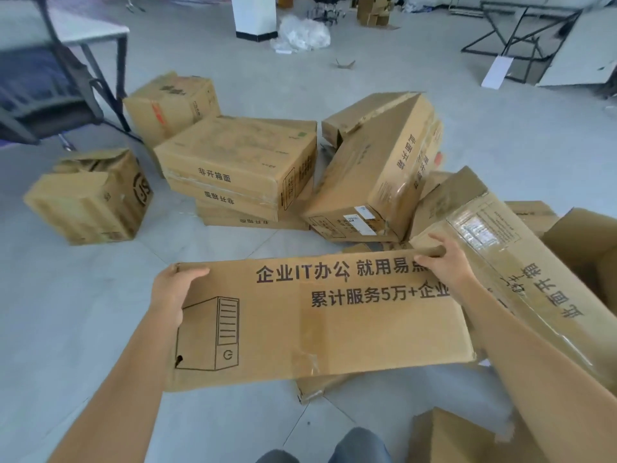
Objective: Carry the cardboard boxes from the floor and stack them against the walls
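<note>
grey floor [83, 295], right box [581, 242] partly off-frame

Counted about a dozen cardboard boxes [86, 198] on the floor, three in one stack [240, 182], one flattened box [317, 315], two hands (left hand [172, 292], right hand [449, 262]), one chair [50, 95], one table [86, 30], one pillar [255, 15], one plastic heap [303, 33], one metal frame [521, 38].

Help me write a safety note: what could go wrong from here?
The left hand and right hand grip only the far edge of the flat box; creased, it may buckle or slip. The tilted box beside the right hand could slide down. The loose cardboard near the feet could trip them.
</note>
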Available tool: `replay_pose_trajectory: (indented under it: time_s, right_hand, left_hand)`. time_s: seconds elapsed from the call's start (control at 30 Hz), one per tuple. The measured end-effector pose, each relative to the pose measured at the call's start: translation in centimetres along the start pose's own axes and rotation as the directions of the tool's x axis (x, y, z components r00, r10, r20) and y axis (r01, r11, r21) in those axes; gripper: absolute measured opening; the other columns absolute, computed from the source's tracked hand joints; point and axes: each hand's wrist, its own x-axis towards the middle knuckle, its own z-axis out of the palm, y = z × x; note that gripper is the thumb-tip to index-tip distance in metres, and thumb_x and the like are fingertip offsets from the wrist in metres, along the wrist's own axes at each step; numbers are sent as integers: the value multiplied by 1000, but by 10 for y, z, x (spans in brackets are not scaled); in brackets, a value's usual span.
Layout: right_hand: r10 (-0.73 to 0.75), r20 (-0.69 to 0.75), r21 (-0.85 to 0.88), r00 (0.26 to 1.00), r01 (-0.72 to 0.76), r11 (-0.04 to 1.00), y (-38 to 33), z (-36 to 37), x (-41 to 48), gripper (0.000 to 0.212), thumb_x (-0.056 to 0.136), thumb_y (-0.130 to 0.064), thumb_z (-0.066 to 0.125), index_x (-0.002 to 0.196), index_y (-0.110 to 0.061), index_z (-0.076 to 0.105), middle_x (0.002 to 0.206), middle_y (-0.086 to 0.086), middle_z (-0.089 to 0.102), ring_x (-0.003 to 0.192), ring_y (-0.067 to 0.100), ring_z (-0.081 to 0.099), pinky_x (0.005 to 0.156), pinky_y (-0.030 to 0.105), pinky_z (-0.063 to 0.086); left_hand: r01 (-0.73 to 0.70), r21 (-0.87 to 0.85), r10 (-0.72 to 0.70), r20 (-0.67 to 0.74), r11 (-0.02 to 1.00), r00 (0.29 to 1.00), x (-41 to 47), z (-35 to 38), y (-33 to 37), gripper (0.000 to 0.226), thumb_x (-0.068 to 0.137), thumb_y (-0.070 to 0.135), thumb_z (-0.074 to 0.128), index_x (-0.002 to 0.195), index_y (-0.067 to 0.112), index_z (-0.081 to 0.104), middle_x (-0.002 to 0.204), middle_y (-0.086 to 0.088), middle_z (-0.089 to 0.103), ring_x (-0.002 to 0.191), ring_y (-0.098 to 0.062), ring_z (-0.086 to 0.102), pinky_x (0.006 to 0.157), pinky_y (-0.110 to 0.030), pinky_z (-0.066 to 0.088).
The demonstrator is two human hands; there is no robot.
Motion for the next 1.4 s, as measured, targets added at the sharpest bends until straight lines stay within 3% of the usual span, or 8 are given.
replay_pose_trajectory:
  time_s: [0.1, 0.27, 0.47, 0.73, 0.9, 1.17, 1.3, 1.4]
  right_hand:
    - [27, 62, -72, 998, -22, 997, -48, -12, -23, 62, 75, -27, 74, 128, -36, 43, 130, 6, 47, 118, 34, 47, 93, 55, 46]
    - [-4, 131, -197, 991, 30, 980, -124, -17, -73, 59, 79, -24, 71, 131, -25, 45, 128, 5, 50, 119, 32, 45, 100, 50, 41]
    - [-47, 251, -239, 967, 109, 965, -211, -1, -122, 61, 76, -23, 72, 130, -28, 44, 132, 7, 48, 121, 34, 44, 99, 51, 42]
    - [-189, 458, -206, 868, 311, 928, -300, 67, -133, 58, 74, -28, 73, 124, -35, 44, 129, 5, 49, 116, 34, 49, 92, 54, 47]
    - [-238, 657, -179, 715, 455, 872, -348, 125, -135, 60, 78, -23, 72, 129, -29, 43, 124, 2, 48, 113, 30, 54, 92, 48, 48]
    - [-360, 846, -35, 393, 715, 698, -424, 205, -145, 58, 82, -17, 69, 134, -20, 43, 129, 3, 49, 94, 22, 57, 70, 30, 45]
    - [-408, 891, 97, 201, 793, 602, -461, 238, -165, 60, 80, -16, 70, 134, -16, 43, 136, 10, 47, 117, 27, 48, 96, 39, 43]
    - [-425, 902, 179, 80, 825, 536, -482, 264, -190, 60, 81, -16, 69, 135, -17, 43, 139, 10, 42, 129, 29, 37, 104, 41, 35]
  left_hand:
    - [61, 54, -59, -32, 997, 998, -24, -28, 33, 30, 79, 11, 70, 107, 3, 60, 110, -8, 57, 117, -27, 49, 92, -34, 34]
    - [154, 105, -138, -145, 983, 980, -67, -96, 77, 42, 78, 21, 71, 115, 5, 57, 121, -6, 54, 120, -31, 46, 94, -39, 36]
    - [208, 8, -197, -293, 978, 936, -123, -187, 121, 31, 75, 23, 71, 101, 8, 65, 114, -11, 62, 109, -30, 53, 87, -38, 42]
    - [137, -12, -120, -563, 991, 818, -169, -272, 152, 69, 78, 27, 72, 139, 17, 40, 139, -9, 45, 126, -32, 43, 105, -47, 38]
    - [158, -51, -149, -693, 986, 706, -190, -304, 156, 72, 78, 26, 73, 140, 17, 38, 140, -12, 44, 127, -33, 41, 104, -45, 38]
    - [117, -223, -252, -867, 968, 430, -233, -317, 150, 71, 78, 20, 74, 139, 16, 39, 142, -12, 43, 125, -32, 45, 101, -46, 41]
    - [95, -293, -308, -921, 951, 240, -266, -313, 142, 71, 78, 20, 75, 139, 13, 39, 142, -12, 42, 126, -31, 45, 105, -45, 38]
    - [45, -343, -346, -931, 938, 112, -290, -311, 138, 72, 77, 20, 76, 139, 13, 39, 142, -13, 43, 126, -31, 45, 105, -45, 39]
